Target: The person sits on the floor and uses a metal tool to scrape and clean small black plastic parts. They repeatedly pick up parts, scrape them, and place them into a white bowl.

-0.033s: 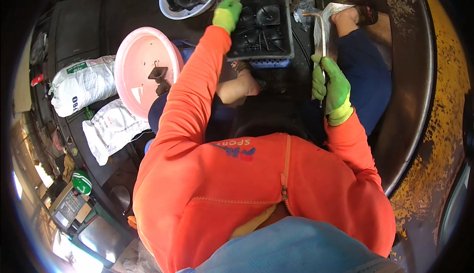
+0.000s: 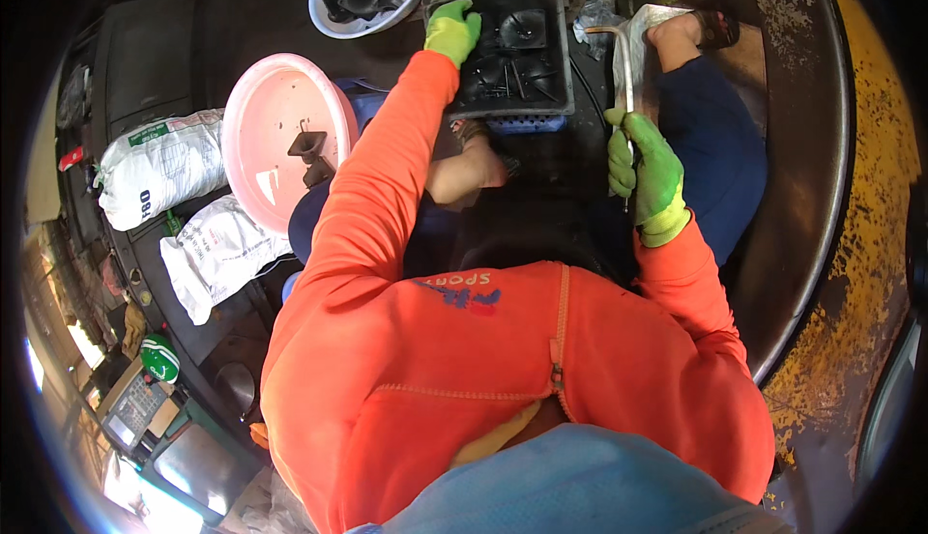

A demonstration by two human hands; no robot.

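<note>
My left hand (image 2: 452,33), in a green and yellow glove, is at the left side of a black rectangular tray (image 2: 568,80). Its fingers are curled, and whatever they hold is hidden beneath the glove. Black square, funnel-like parts with thin stems (image 2: 523,29) lie in the tray. In my right hand (image 2: 648,174), gloved alike, is a thin metal rod (image 2: 628,70), held upright in the picture, with a bent hook-like top. The rod stands to the right of the tray, apart from it.
A pink basin (image 2: 237,138) at left holds a few dark parts (image 2: 307,144). Beyond it, a white bowl (image 2: 319,12) holds more black parts. White printed sacks (image 2: 164,167) lie farther left. A blue basket (image 2: 527,124) is under the tray. A curved metal edge (image 2: 841,147) runs along the right.
My left hand has shifted slightly to the right over the tray's side, and its thumb shows more. The rod in my right hand has moved slightly left.
</note>
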